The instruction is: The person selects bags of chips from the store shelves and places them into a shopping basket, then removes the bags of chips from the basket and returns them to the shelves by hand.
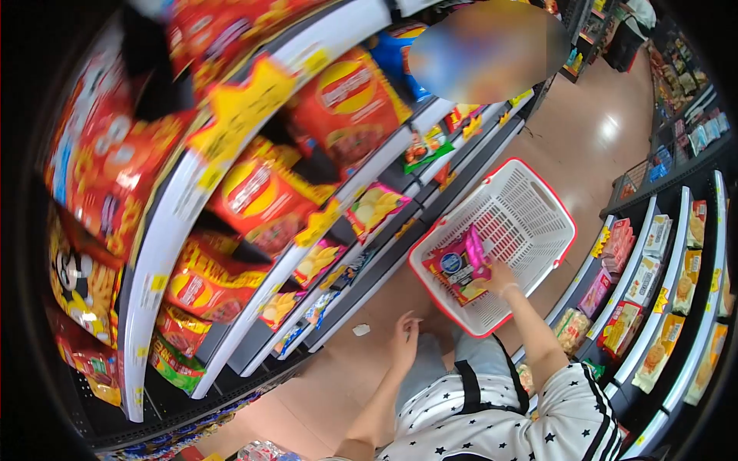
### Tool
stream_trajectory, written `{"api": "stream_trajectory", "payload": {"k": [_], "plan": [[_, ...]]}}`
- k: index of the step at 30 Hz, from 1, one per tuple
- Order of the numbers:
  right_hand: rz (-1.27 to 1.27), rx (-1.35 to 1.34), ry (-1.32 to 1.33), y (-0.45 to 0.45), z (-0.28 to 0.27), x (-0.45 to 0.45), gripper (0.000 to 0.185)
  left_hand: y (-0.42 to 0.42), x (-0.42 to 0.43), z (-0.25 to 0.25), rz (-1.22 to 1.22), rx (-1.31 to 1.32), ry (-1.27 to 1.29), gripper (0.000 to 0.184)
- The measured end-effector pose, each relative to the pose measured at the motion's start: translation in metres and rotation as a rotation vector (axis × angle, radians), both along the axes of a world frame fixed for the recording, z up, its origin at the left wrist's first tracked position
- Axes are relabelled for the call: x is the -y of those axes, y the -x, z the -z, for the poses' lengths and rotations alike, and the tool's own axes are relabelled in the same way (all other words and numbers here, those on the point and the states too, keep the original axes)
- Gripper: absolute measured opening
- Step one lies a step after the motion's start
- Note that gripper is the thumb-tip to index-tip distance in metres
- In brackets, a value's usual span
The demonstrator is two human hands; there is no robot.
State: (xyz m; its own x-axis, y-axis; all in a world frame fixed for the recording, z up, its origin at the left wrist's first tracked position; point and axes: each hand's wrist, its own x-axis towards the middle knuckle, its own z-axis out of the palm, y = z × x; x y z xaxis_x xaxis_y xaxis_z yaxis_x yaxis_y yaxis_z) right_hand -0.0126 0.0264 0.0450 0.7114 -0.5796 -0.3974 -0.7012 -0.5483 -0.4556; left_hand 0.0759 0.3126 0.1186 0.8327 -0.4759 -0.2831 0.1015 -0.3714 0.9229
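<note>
A white shopping basket with a red rim stands in the aisle in front of my legs. Inside its near-left part lies a purple-pink snack bag. My right hand reaches over the basket, its fingers closed on the right edge of that bag. Lower and to the left, my left hand hangs beside my leg, its fingers partly bent and apart, holding nothing.
Shelves of red chip bags line the left side. On the right are low shelves with packaged snacks. A person in dark clothes stands far up the aisle. A small white scrap lies on the floor.
</note>
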Motion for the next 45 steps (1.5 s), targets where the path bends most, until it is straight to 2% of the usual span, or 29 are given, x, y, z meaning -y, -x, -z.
{"api": "stream_trajectory", "payload": {"k": [1,2,3,5,6,7,8,10,11,12,14,18,20,21,22,24,26,29,30,31,32,36,38,39,40,41,42,45], "plan": [[0.005,-0.001,-0.010,-0.004,0.011,0.008,0.082,0.001,0.028,-0.003,0.091,-0.057,0.023,0.033],[-0.093,-0.061,0.008,-0.007,0.037,0.014,0.087,0.000,0.057,-0.003,0.096,-0.060,0.011,0.033],[-0.191,-0.120,0.023,-0.011,0.043,0.018,0.093,0.000,0.083,-0.001,0.168,-0.087,-0.047,0.038],[-0.187,-0.186,-0.072,-0.022,0.042,0.030,0.094,0.006,0.129,0.019,0.242,-0.119,-0.118,0.044],[-0.193,-0.257,-0.162,-0.021,0.036,0.031,0.096,0.016,0.142,0.047,0.228,0.101,-0.188,0.051],[-0.157,-0.183,-0.177,-0.021,0.041,0.036,0.089,0.017,0.152,0.069,0.213,0.328,-0.251,0.059],[-0.165,-0.186,-0.189,-0.020,0.040,0.042,0.089,0.014,0.161,0.078,0.209,0.323,-0.264,0.059],[0.055,-0.103,-0.552,-0.013,0.027,0.065,0.071,0.014,0.184,0.092,-0.037,0.099,-0.415,0.071],[0.144,0.039,-0.644,-0.009,0.019,0.069,0.058,0.017,0.186,0.099,-0.067,0.101,-0.439,0.072],[0.136,0.037,-0.644,-0.005,0.022,0.074,0.058,0.019,0.184,0.109,-0.075,0.100,-0.440,0.072],[0.148,-0.052,-0.613,0.000,0.028,0.084,0.052,0.019,0.178,0.122,0.105,-0.272,-0.081,0.071],[0.069,0.086,-0.590,0.005,-0.016,0.092,0.049,0.024,0.191,0.068,0.071,-0.431,0.003,0.069],[0.149,0.265,-0.477,0.021,-0.022,0.075,0.052,0.025,0.186,0.048,0.129,-0.559,0.071,0.069],[0.132,0.366,-0.368,0.030,-0.029,0.060,0.054,0.025,0.187,0.016,0.180,-0.330,0.145,0.073],[0.110,0.470,-0.260,0.040,-0.040,0.043,0.057,0.025,0.179,0.006,0.155,-0.310,0.151,0.073],[-0.011,0.459,-0.262,0.053,-0.080,0.019,0.068,0.031,0.148,-0.008,0.318,-0.156,0.095,0.081],[-0.154,0.470,-0.211,0.052,-0.120,-0.011,0.074,0.035,0.115,-0.025,0.279,-0.021,0.105,0.081],[-0.422,0.484,-0.130,0.033,-0.153,-0.062,0.075,0.036,0.045,-0.026,0.151,0.015,0.076,0.084],[-0.467,0.491,-0.126,0.021,-0.152,-0.082,0.075,0.030,0.022,-0.037,0.073,0.018,0.079,0.084],[-0.537,0.491,-0.120,0.008,-0.147,-0.105,0.075,0.024,-0.001,-0.048,-0.046,-0.164,0.211,0.078],[-0.606,0.488,-0.114,-0.007,-0.143,-0.129,0.074,0.019,-0.029,-0.040,-0.084,-0.150,0.230,0.078],[-0.779,0.451,-0.231,-0.084,-0.125,-0.253,0.068,0.002,-0.156,0.065,-0.471,-0.066,0.374,0.066],[-0.892,0.386,-0.341,-0.121,-0.117,-0.317,0.067,-0.016,-0.211,0.015,-0.655,-0.112,0.358,0.060],[-0.930,0.383,-0.336,-0.138,-0.115,-0.348,0.067,-0.028,-0.233,-0.013,-0.684,0.046,0.287,0.054],[-0.976,0.492,-0.339,-0.154,-0.112,-0.377,0.064,-0.039,-0.257,-0.030,-0.709,0.201,0.207,0.048],[-1.015,0.601,-0.345,-0.171,-0.108,-0.401,0.062,-0.048,-0.286,-0.021,-0.723,0.248,0.161,0.054],[-1.039,0.599,-0.346,-0.189,-0.101,-0.422,0.062,-0.058,-0.312,-0.012,-0.731,0.294,0.113,0.060],[-1.076,0.653,-0.228,-0.244,-0.091,-0.475,0.059,-0.121,-0.363,-0.026,-0.731,0.435,-0.166,0.062]]}}
